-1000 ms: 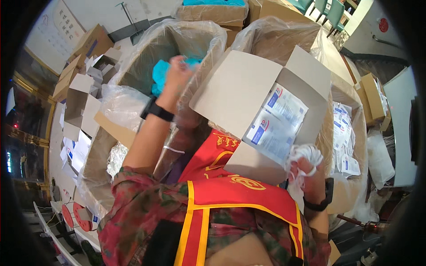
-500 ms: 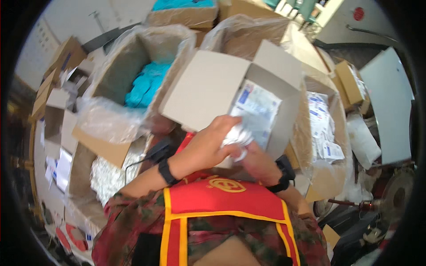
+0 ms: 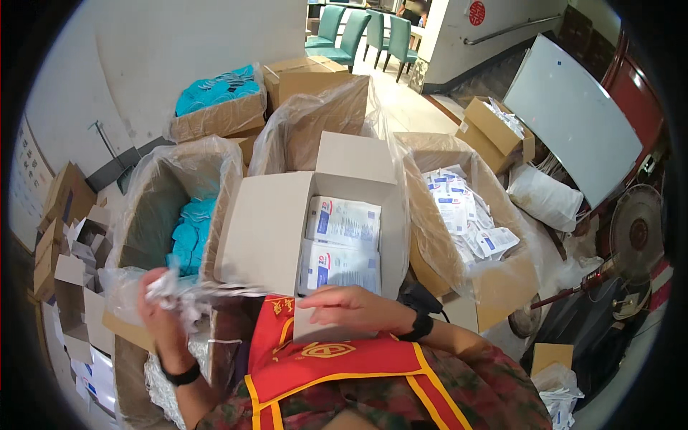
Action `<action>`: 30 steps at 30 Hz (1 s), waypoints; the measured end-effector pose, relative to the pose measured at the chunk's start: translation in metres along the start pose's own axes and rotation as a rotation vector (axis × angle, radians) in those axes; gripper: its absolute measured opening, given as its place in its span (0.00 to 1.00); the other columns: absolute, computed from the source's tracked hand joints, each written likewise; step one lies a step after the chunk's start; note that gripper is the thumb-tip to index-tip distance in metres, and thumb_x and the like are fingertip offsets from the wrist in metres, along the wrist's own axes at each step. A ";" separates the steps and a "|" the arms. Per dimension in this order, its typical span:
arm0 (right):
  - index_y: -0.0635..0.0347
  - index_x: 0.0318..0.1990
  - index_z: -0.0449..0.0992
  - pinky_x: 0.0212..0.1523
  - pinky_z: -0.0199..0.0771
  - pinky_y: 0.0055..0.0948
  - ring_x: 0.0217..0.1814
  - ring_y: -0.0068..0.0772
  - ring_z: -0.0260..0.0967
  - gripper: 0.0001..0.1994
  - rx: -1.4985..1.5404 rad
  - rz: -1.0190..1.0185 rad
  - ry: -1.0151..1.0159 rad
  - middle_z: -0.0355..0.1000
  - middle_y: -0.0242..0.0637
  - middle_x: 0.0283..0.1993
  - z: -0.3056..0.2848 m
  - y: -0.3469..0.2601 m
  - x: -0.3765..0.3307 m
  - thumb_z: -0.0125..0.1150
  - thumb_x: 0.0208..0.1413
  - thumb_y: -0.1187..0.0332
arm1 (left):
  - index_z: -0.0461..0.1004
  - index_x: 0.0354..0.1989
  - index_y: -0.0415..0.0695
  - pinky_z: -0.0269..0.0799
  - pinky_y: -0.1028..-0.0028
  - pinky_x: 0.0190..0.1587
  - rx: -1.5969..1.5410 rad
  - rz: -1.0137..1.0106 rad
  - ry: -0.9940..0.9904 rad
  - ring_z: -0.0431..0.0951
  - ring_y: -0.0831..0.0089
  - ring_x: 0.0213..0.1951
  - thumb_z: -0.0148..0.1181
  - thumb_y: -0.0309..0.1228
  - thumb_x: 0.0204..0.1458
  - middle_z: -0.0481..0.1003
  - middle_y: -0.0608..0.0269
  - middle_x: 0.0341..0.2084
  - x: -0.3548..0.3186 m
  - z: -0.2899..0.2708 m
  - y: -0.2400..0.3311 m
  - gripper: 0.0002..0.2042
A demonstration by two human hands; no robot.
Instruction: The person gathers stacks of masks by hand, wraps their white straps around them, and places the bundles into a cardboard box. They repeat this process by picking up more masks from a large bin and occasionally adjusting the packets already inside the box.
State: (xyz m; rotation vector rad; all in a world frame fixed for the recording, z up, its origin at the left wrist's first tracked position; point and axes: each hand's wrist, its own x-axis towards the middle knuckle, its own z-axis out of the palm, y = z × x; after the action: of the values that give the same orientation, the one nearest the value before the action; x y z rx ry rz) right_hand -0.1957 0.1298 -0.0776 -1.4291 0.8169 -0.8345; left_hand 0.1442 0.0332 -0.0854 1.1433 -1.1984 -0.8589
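Observation:
My left hand (image 3: pixel 160 315) is out to the left, closed round some crumpled whitish plastic (image 3: pixel 188 292); motion blurs it, and a thin strip trails off to the right. My right hand (image 3: pixel 351 308) lies over the near side of an unfolded carton (image 3: pixel 261 229), fingers stretched out and holding nothing. Inside this carton are two visible stacks of flat white packets with blue and red print, a far packet (image 3: pixel 344 221) and a near packet (image 3: pixel 338 265). Below my left hand, a brown box holds silvery-white crinkled material (image 3: pixel 166 380).
To the left, a lined box (image 3: pixel 143 215) holds turquoise pieces (image 3: pixel 193 233). A lined box (image 3: pixel 527 283) at right holds loose white packets (image 3: pixel 466 215). Behind the carton stands another lined box (image 3: pixel 301 132). A fan (image 3: pixel 638 226) is at far right, small cartons (image 3: pixel 75 294) at far left.
Both hands were together over the carton around something white and crumpled. Now the left has swung left with whitish plastic, and the right is spread over the near side. My view has also shifted.

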 end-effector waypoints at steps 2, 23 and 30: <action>0.67 0.54 0.71 0.48 0.69 0.22 0.44 0.23 0.69 0.16 0.020 0.056 0.006 0.70 0.36 0.50 -0.015 -0.001 -0.010 0.52 0.62 0.67 | 0.72 0.43 0.42 0.65 0.83 0.35 0.109 0.108 0.182 0.69 0.83 0.34 0.52 0.25 0.49 0.71 0.70 0.33 -0.004 -0.046 0.007 0.11; 0.64 0.50 0.73 0.47 0.71 0.26 0.41 0.28 0.72 0.15 -0.367 0.001 0.377 0.74 0.37 0.39 -0.056 0.050 -0.014 0.54 0.61 0.63 | 0.73 0.40 0.37 0.71 0.65 0.46 0.656 0.254 -0.211 0.76 0.56 0.42 0.58 0.19 0.46 0.75 0.51 0.38 -0.014 -0.023 -0.024 0.11; 0.60 0.55 0.69 0.49 0.69 0.35 0.47 0.46 0.71 0.23 -0.655 0.239 0.048 0.74 0.47 0.43 -0.045 0.056 -0.019 0.55 0.59 0.54 | 0.74 0.40 0.40 0.71 0.63 0.48 0.399 0.602 -0.762 0.75 0.54 0.45 0.59 0.26 0.47 0.75 0.51 0.41 -0.027 0.112 -0.003 0.11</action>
State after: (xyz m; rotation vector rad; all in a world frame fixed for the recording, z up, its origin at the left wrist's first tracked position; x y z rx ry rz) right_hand -0.2440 0.1232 -0.1332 -1.8288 1.3483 -0.4280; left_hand 0.0292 0.0349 -0.0971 0.6682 -2.2771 -0.5975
